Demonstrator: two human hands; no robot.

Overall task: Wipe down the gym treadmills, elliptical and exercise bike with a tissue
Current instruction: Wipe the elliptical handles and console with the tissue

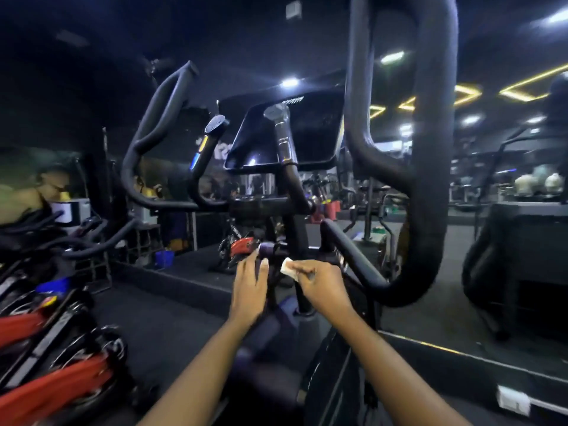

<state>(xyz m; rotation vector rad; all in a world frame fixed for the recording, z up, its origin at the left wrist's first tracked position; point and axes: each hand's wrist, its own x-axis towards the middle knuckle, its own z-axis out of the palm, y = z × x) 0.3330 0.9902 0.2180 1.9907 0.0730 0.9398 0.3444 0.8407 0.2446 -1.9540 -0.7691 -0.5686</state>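
head view, sole entry: wide-angle lens worn on the head, so i look forward and down from head height. faces the elliptical point(261, 207), its console point(313, 130) straight ahead, close; right handlebar loop point(430, 149) rises almost against the lens. frame edges bow; red bikes point(46, 333) run off lower left.

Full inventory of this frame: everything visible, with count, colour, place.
elliptical: one, black, centre, directly ahead
console screen: one, black, unlit, top of the elliptical
moving handles: two, black, left and right of the console
tissue: one, white, at the elliptical's lower bar
spin bikes: at least two, red and black, lower left
crate: one, blue, floor left of centre
ceiling lights: several, white, plus yellow strips upper right
left hand: fingers straight, at the lower bar
right hand: fingers pinch the tissue
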